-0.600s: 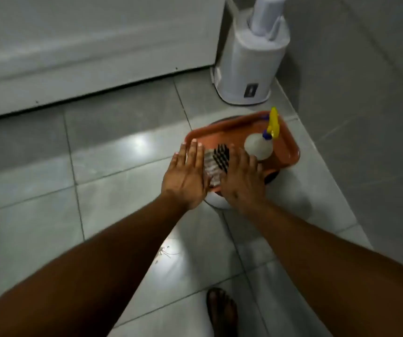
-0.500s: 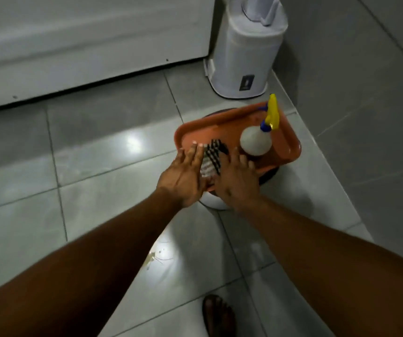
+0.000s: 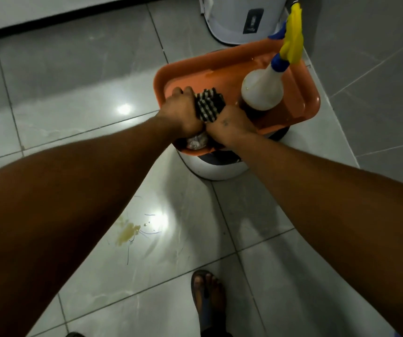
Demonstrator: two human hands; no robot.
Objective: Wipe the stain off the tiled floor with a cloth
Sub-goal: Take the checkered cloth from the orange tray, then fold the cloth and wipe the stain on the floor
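A black-and-white checked cloth point(image 3: 209, 104) lies bunched at the near edge of an orange tray point(image 3: 220, 74). My left hand point(image 3: 182, 113) and my right hand point(image 3: 229, 126) are both closed on the cloth, one at each side, and a pale part of it shows below my wrists. On the grey tiled floor point(image 3: 74, 93) a yellowish stain point(image 3: 126, 233) with thin dark streaks sits partly hidden behind my left forearm, nearer to me than the tray.
A white spray bottle point(image 3: 262, 90) with a yellow-and-blue trigger stands on the tray. The tray rests on a white round stool or bucket point(image 3: 215, 167). A white appliance point(image 3: 242, 18) stands behind, a grey wall point(image 3: 378, 69) at right. My sandalled foot point(image 3: 207, 295) is on the floor below.
Both hands, flat and spread on the cloth before, have closed on it and bunched it up. The camera has moved closer and tilted down, so the stain now shows.
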